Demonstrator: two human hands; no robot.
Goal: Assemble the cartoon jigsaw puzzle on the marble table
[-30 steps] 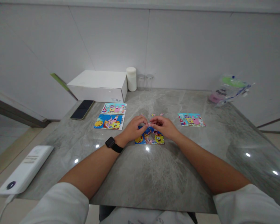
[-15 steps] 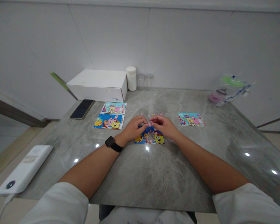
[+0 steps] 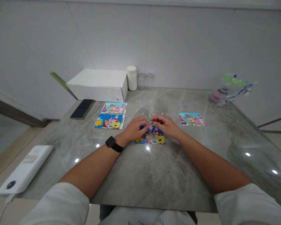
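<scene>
A jigsaw puzzle (image 3: pixel 159 138) with a blue cartoon picture lies on the grey table in front of me, partly put together, with a gap in its middle. My left hand (image 3: pixel 136 128) rests over its upper left part, thumb and finger together at a small pink puzzle piece (image 3: pixel 151 127) by the top of the gap. Above the upper right part is my right hand (image 3: pixel 166 126), thumb and forefinger apart with nothing visible between them. Just beyond the hands lie loose puzzle pieces (image 3: pixel 154 114). My fingers hide part of the puzzle's top edge.
Two picture cards (image 3: pixel 109 122) lie left, another card (image 3: pixel 193 119) right. Behind stand a white box (image 3: pixel 97 86), a white bottle (image 3: pixel 131 78) and two glass jars (image 3: pixel 149 82). A phone (image 3: pixel 82 109), power bank (image 3: pixel 25 168) and plastic bag (image 3: pixel 231 90) sit near the edges.
The fingertips of my two hands have drawn apart. The pink piece between them now shows more fully, slightly lower, against the puzzle.
</scene>
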